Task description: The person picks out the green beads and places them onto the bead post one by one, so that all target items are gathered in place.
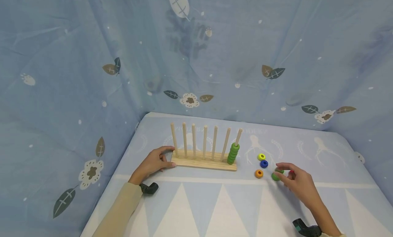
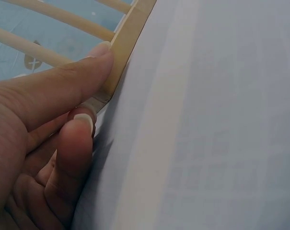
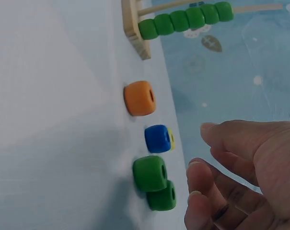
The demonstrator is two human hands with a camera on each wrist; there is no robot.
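Note:
A wooden peg stand (image 1: 199, 164) with a row of upright pegs stands on the table. Several green beads (image 1: 233, 153) are stacked on its rightmost peg. My left hand (image 1: 155, 161) holds the stand's left end, thumb along the front edge and fingers around the end. Over two loose green beads (image 3: 150, 173) hovers my right hand (image 1: 297, 181), thumb and fingers parted, nothing between them. The fingers partly cover these beads in the head view. Left of them lie an orange bead (image 1: 259, 174), a blue bead (image 1: 264, 164) and a yellow bead (image 1: 261, 157).
A small red piece (image 1: 291, 172) shows just behind the right fingers. The table is covered with a pale blue and white patterned cloth (image 1: 196, 199). A blue printed curtain (image 1: 233, 53) rises behind the table and along its sides.

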